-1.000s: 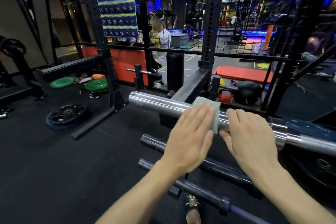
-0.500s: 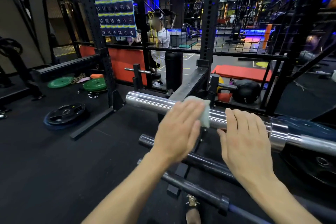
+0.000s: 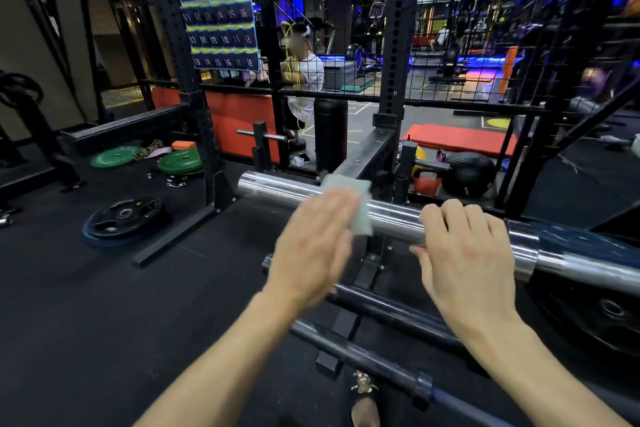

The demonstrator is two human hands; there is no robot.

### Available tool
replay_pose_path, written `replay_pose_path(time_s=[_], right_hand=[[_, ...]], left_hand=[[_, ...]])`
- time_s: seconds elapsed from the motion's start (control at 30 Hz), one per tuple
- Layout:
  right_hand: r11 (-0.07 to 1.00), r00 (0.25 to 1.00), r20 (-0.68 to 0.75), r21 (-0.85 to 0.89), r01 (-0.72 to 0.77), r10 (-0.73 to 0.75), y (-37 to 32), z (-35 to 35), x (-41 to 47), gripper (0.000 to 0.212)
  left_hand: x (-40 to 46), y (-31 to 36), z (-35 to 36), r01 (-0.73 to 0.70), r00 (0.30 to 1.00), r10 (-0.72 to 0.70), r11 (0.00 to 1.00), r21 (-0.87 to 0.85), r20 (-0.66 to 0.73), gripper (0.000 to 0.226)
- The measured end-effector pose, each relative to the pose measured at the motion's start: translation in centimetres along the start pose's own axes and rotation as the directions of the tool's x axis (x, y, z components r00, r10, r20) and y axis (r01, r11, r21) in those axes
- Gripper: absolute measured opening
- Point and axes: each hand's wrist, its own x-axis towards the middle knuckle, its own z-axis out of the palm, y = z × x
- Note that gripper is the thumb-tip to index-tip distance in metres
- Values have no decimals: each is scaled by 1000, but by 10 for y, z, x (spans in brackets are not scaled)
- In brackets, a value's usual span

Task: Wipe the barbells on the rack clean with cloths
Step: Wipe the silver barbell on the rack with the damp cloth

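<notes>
One bar (image 3: 391,215) in progress: our left hand (image 3: 311,246), fingers straight and together, presses cloth (image 3: 349,201) on sleeve; right hand (image 3: 464,253) curls over it; we judge two lower bars (image 3: 388,308) below it still unwiped

A blue hanging pocket organizer (image 3: 220,27) fixed to the wire mesh behind the rack upright carries the only clearly legible text. Its pockets are numbered in three rows: the top row is blurred at the left and ends in 05 and 06, the middle row reads 07, 08, 09, 10, 11, 12, and the bottom row reads 13, 14, 15, 16, 17, 18. Three characters head its top edge — too blurred to read. Small print marks the black medicine ball (image 3: 468,174) — illegible.
</notes>
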Motion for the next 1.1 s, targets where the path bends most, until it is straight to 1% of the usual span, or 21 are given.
replay_pose_path(time_s=[0.03, 0.1, 0.17, 0.2, 0.23, 0.3, 0.33, 0.4, 0.43, 0.5, 0.6, 0.63, 0.67, 0.7, 0.8, 0.87, 0.9, 0.93, 1.03, 1.07, 1.1], right_hand=[[1000, 1000, -1, -2, 1, -1, 2, -1, 1, 43], [1000, 1000, 5, -2, 2, -2, 2, 0, 2, 44], [1000, 1000, 14, 0, 0, 0, 0, 1, 3, 44], [1000, 1000, 18, -1, 2, -2, -1, 1, 2, 44], [1000, 1000, 21, -6, 1, 0, -2, 2, 2, 45], [1000, 1000, 25, -27, 5, -4, -3, 1, 2, 51], [999, 1000, 30, -39, 7, -6, -4, 1, 3, 56], [998, 999, 48, -53, 17, -15, -3, 0, 6, 65], [998, 998, 65, -56, 23, -19, -3, -1, 7, 66], [998, 996, 92, -61, 27, -21, -2, -1, 6, 63], [998, 995, 103, -61, 19, -13, -3, 1, 5, 58], [999, 993, 114, -47, 23, -18, -4, 2, 7, 54], [999, 991, 130, -30, 34, -30, -5, 3, 11, 50], [999, 988, 151, -14, 46, -43, -7, 3, 18, 48], [997, 960, 272, 9, 73, -73, -12, -3, 41, 56], [999, 940, 339, 7, 36, -36, -13, -4, 46, 60], [999, 943, 332, 14, 32, -34, -15, -4, 46, 61], [999, 953, 300, 26, 40, -46, -16, -4, 44, 63], [999, 967, 253, 49, 24, -36, -21, -3, 39, 68], [999, 966, 257, 47, 25, -36, -23, -1, 38, 67], [998, 966, 256, 47, 35, -46, -25, 0, 38, 67]], left_hand=[[1, -21, -1, 112, 993, -112, 994, 5, -26, 50], [6, -59, -8, 361, 931, -359, 932, 20, -58, 50], [12, -63, -14, 459, 888, -459, 888, -7, -43, 50], [15, -50, -14, 446, 892, -447, 895, -27, -64, 47], [16, -31, -12, 380, 920, -382, 924, -42, -85, 42], [13, 13, -5, 165, 982, -170, 984, -64, -85, 41], [11, 29, 0, 64, 995, -69, 996, -67, -69, 43], [11, 31, 6, -65, 997, 61, 994, -87, -48, 45], [12, 20, 7, -85, 995, 80, 993, -88, -53, 45], [13, -8, 4, -47, 996, 39, 993, -104, -81, 43], [10, -40, -7, 177, 969, -198, 974, -143, -147, 38], [10, -39, -8, 226, 957, -247, 964, -142, -150, 37], [10, -32, -7, 234, 956, -252, 963, -131, -149, 37], [10, -22, -5, 197, 966, -214, 973, -122, -146, 38], [5, -7, 2, 12, 995, -22, 995, -97, -99, 44], [6, -29, -3, 13, 995, -20, 997, -70, -102, 47], [6, -44, -5, 59, 991, -70, 994, -92, -116, 48], [5, -60, -12, 140, 978, -159, 980, -143, -132, 48], [13, -97, -23, 369, 888, -416, 899, -236, -196, 39], [18, -95, -25, 400, 868, -449, 885, -236, -213, 34], [21, -86, -23, 390, 874, -441, 887, -248, -204, 30]])
